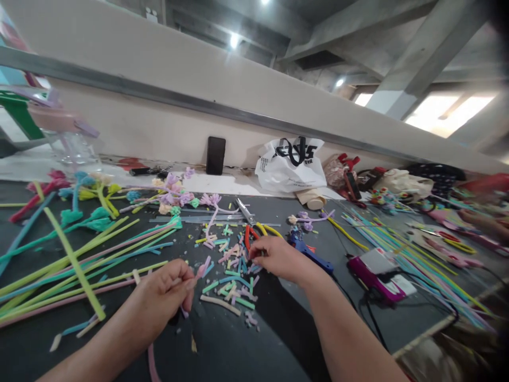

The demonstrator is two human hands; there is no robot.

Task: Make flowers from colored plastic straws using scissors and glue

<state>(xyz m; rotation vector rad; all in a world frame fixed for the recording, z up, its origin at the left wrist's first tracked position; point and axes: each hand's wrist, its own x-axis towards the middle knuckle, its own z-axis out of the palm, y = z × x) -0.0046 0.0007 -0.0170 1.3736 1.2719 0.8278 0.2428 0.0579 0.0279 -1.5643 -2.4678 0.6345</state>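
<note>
So biggest stuff first: the dark table (222, 347) runs under both my left grip (169, 289) and my right grip (278, 257). Off to the left of the left grip, and out past it, there's a big sprawl of long fuzzy stems (75, 263) in green, blue and pink. Straight out beyond the right grip a white bag (292, 178) sits against the wall.

Coming down in size, the blue glue gun (314, 258) lies just right of the right grip, and a pair of cutters (247, 239) with red and yellow handles sits just ahead of it, handles spread. The red handle is right by those fingertips, but I honestly can't tell if they touch.

Between the two grips it's all little fuzzy clippings (244, 303), lying every which way.

Smallest one, and the one I care about: the pink piece (201, 269), pinched at the left grip's fingertips. Its long axis points away from me and leans right, roughly toward the clippings. It's left of the right grip with a clear gap, so left is the nearer hand and I'd say that gap matters most. Right grip's fingers are curled together; whether anything's in there, can't tell from this angle.
</note>
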